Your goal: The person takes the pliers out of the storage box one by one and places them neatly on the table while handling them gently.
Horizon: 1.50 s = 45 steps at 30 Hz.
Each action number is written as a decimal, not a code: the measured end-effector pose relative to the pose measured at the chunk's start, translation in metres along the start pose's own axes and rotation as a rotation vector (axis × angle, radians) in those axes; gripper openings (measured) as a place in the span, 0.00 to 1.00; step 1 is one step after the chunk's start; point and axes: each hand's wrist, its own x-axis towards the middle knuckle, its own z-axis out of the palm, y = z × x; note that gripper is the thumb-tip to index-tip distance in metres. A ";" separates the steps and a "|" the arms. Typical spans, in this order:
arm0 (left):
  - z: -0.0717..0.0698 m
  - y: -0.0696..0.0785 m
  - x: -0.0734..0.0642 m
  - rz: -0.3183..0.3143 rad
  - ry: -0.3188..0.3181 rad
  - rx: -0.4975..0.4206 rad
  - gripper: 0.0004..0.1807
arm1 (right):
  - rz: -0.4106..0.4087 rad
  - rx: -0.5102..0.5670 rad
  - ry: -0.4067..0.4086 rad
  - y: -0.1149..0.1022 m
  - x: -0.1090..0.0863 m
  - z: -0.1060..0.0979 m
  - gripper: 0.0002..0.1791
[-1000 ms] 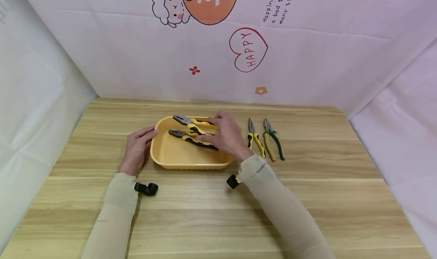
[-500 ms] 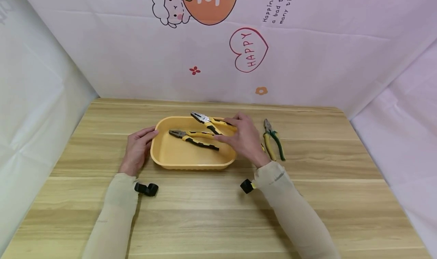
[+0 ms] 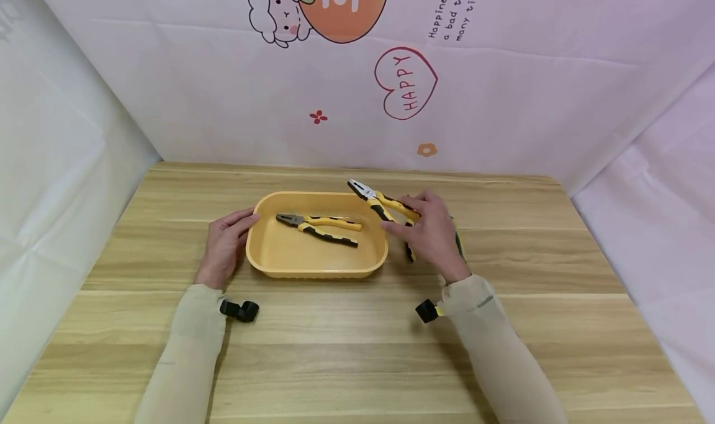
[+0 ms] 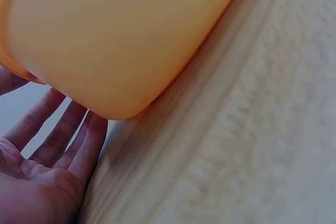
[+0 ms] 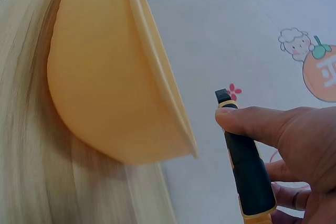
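Yellow-handled pliers (image 3: 375, 198), right grip (image 3: 429, 230) pinching, aloft

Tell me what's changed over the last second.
The right hand, gripping the yellow-and-black pliers, has moved right, from over the tray to its right end. It now hides most of the pliers with a green handle. Nothing was newly taken or let go. Unchanged: the left hand at the tray's left edge, the tray, and the pliers lying in it.
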 end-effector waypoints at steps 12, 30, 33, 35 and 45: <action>-0.001 0.000 -0.001 0.002 0.001 0.027 0.22 | 0.082 0.005 0.064 0.034 -0.008 -0.017 0.34; -0.001 -0.002 -0.001 -0.005 0.005 0.028 0.21 | 0.291 -0.049 0.076 0.085 -0.025 -0.046 0.42; 0.000 -0.002 -0.001 -0.003 0.006 0.032 0.20 | 0.304 -0.062 0.088 0.092 -0.028 -0.050 0.43; 0.000 -0.002 -0.001 -0.001 0.006 0.032 0.19 | 0.313 -0.064 0.100 0.096 -0.029 -0.052 0.43; -0.001 -0.003 0.000 0.003 -0.002 0.016 0.18 | 0.393 -0.030 0.106 0.114 -0.034 -0.055 0.43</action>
